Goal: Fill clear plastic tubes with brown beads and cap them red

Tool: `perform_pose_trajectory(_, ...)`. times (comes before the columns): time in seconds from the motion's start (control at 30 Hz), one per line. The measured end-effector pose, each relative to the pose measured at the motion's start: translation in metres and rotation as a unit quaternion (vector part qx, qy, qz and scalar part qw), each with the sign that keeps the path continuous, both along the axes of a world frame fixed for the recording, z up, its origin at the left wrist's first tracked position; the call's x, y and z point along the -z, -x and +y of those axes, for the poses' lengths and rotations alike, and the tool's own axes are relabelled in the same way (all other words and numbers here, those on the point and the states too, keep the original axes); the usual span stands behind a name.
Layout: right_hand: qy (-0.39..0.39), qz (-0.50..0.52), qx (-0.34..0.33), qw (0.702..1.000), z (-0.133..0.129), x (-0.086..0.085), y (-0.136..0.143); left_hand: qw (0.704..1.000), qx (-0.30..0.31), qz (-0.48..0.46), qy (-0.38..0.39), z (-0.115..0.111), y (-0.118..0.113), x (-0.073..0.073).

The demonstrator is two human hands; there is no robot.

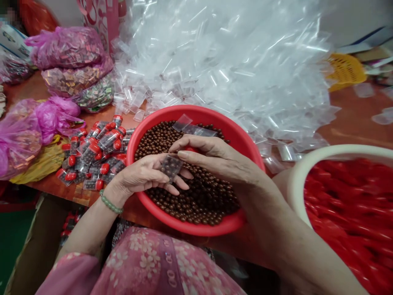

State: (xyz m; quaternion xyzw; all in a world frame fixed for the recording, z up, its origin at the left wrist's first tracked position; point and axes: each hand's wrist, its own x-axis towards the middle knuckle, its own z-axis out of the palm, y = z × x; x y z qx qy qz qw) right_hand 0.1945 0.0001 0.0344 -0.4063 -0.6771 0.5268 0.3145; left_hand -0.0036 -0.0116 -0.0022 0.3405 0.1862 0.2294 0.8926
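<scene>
Logging, from my remote seat: clear sleeve (172,168), one, brown balls inside, above the red basin (196,230); pinched by thumb and fingers of the left hand (150,172), other fingers spread. Red cap (191,149), one, gripped by the right hand (217,157), just beyond and rightward of the sleeve, fingertips close by. Sleeve's long axis: foreshortened, I cannot tell.

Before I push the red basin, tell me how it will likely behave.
The red basin would likely feel heavy, with so many brown balls inside. They look round and glossy, so a jolt may set them rolling. Its wide shape suggests sliding before tipping, though its base is hidden.
</scene>
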Motion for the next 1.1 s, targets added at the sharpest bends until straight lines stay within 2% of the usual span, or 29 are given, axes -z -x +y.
perform_pose_trajectory(0.2,0.008,-0.019,-0.068,0.997,0.005,0.002,-0.003,0.999,0.034,0.014,-0.001,0.000,-0.001,-0.002)
perform_pose_trajectory(0.4,0.013,-0.022,-0.060,0.998,0.004,0.004,-0.012,1.000,0.011,0.010,0.023,-0.001,0.000,-0.001)
perform_pose_trajectory(0.73,0.053,-0.034,-0.132,0.989,0.013,0.005,-0.010,0.998,0.048,0.038,0.003,0.001,-0.003,0.001)
perform_pose_trajectory(0.83,0.055,-0.035,-0.149,0.987,0.014,0.006,-0.010,0.998,0.040,0.050,-0.008,0.001,-0.003,0.002)
perform_pose_trajectory(1.1,0.039,-0.039,-0.146,0.988,0.010,0.010,-0.005,0.995,0.045,0.090,-0.021,0.000,-0.004,0.002)
